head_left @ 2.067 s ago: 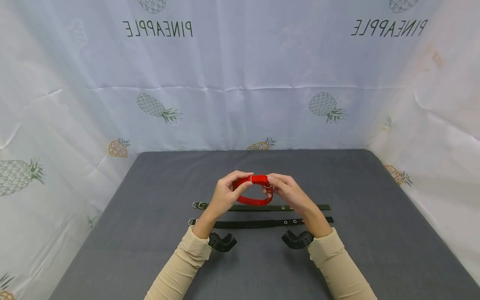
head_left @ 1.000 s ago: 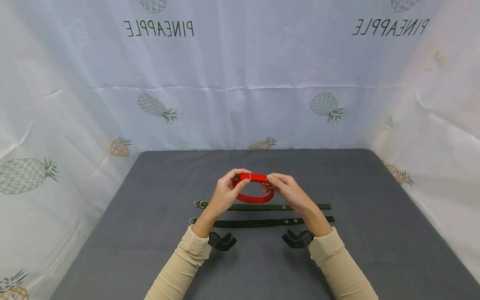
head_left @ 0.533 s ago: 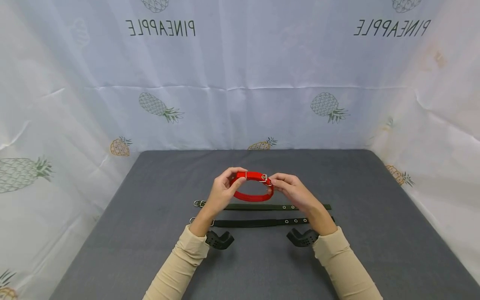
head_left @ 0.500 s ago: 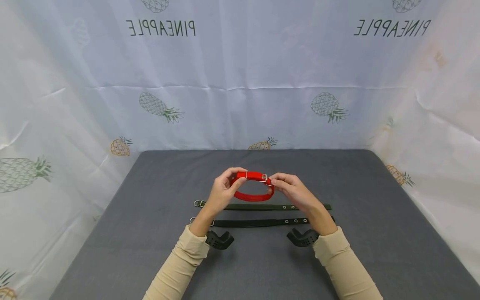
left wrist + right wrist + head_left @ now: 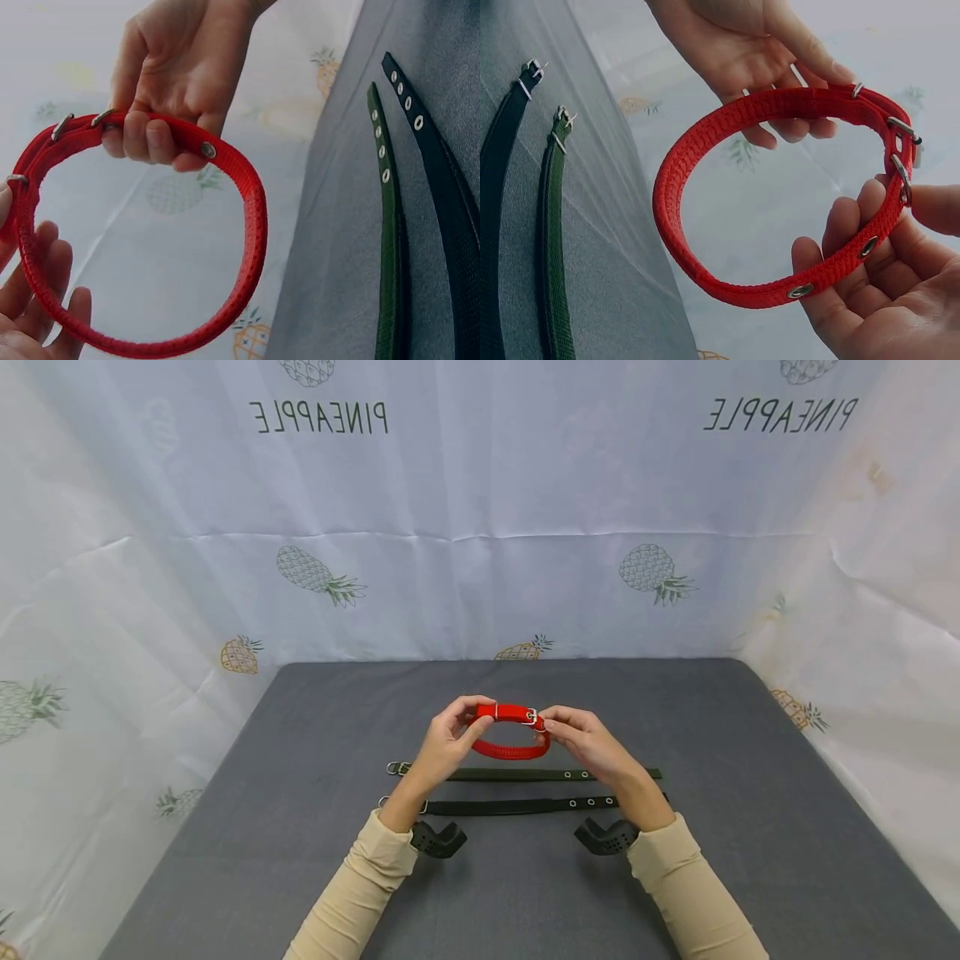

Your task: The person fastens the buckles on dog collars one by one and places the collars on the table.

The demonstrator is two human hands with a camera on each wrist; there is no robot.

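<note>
A red dog collar (image 5: 513, 752), buckled into a loop, is held above the table between both hands. My left hand (image 5: 446, 737) pinches its left side by the metal keeper ring, thumb in front. On the other side, my right hand (image 5: 588, 741) pinches the band beside the silver buckle (image 5: 532, 717) and D-ring. The right wrist view shows the strap end through the buckle (image 5: 904, 130), with metal eyelets (image 5: 801, 291) on the band near the right fingers. In the left wrist view the right fingers curl over the collar (image 5: 255, 225).
A green collar (image 5: 517, 774) and a black collar (image 5: 502, 807) lie flat and unbuckled side by side on the grey table (image 5: 315, 718), below the hands. Black wrist mounts (image 5: 439, 841) hang under both wrists. White pineapple-print curtains (image 5: 450, 485) stand behind and at the sides.
My right fingers have shifted right, off the buckle, leaving it exposed. My left hand has moved slightly up and left. The red collar stays held in both hands.
</note>
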